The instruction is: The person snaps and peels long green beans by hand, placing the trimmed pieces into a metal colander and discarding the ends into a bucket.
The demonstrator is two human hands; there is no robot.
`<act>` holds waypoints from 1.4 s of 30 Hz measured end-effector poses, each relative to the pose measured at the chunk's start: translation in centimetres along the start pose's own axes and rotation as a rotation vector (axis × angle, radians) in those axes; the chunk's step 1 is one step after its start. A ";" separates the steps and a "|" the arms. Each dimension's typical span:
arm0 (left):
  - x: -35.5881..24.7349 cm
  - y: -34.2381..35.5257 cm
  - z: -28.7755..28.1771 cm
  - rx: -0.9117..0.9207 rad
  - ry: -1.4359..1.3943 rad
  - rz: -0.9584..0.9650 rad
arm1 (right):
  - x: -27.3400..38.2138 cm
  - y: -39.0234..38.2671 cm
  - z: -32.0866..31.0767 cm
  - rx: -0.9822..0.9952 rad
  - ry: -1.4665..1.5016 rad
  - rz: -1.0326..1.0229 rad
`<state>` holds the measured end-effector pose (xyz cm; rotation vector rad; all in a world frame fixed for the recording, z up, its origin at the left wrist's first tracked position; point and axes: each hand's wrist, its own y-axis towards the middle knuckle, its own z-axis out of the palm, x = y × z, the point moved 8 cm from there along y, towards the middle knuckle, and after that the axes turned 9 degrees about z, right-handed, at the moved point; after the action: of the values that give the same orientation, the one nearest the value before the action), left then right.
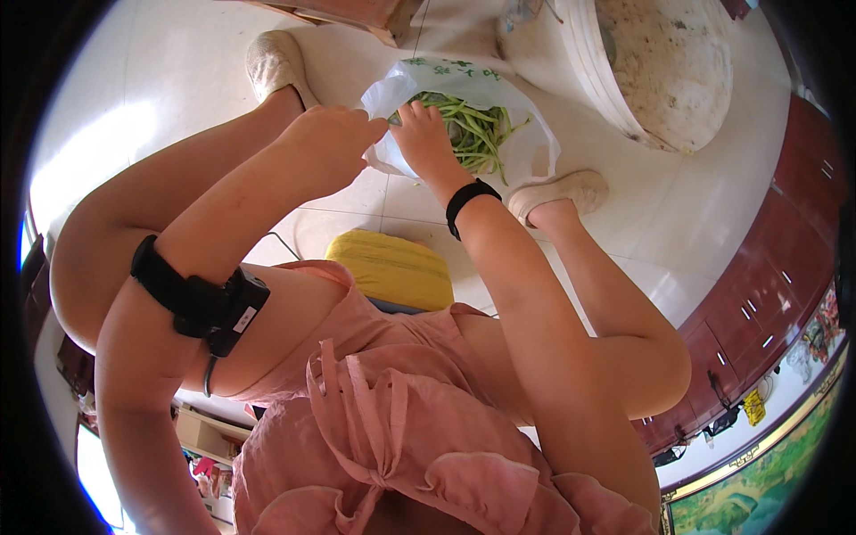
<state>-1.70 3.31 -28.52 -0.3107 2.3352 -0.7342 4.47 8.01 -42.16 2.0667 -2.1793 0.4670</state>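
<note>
A white plastic bag (pixel 526 98) with green print stands on the floor between my feet, its mouth spread wide. Long green beans (pixel 481 134) fill it, with some tips poking past the right rim. My left hand (pixel 332 147) is closed at the bag's left rim, its fingertips hidden from view; it seems to pinch the plastic. Close beside it, my right hand (pixel 423 141) reaches over the same rim with fingers curled together. What lies under those fingers is hidden; a small dark green bit shows between the two hands.
A large stained white bucket (pixel 615 80) stands beyond the bag at the right. Wooden furniture (pixel 374 16) sits at the far edge. Nearer me is a yellow cushioned stool (pixel 392 267) between my legs. Dark red cabinets (pixel 758 294) line the right side.
</note>
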 end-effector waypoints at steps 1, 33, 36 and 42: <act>0.0 0.1 0.0 -0.011 -0.004 0.020 | 0.3 -0.2 0.0 -0.016 -0.025 -0.033; 0.1 3.1 -0.6 -0.023 0.118 -0.049 | -0.7 -9.2 -35.3 -0.453 -0.144 -0.111; -0.1 2.6 -1.1 -0.083 0.107 -0.038 | -1.0 -9.8 -37.2 -0.488 -0.089 -0.081; 0.8 3.6 -0.2 0.009 0.164 -0.038 | -0.8 -11.1 -42.5 -0.546 0.134 -0.053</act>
<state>-2.52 6.04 -30.93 -0.3022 2.4857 -0.8154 9.73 20.72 -0.43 1.7321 -1.8950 -0.0058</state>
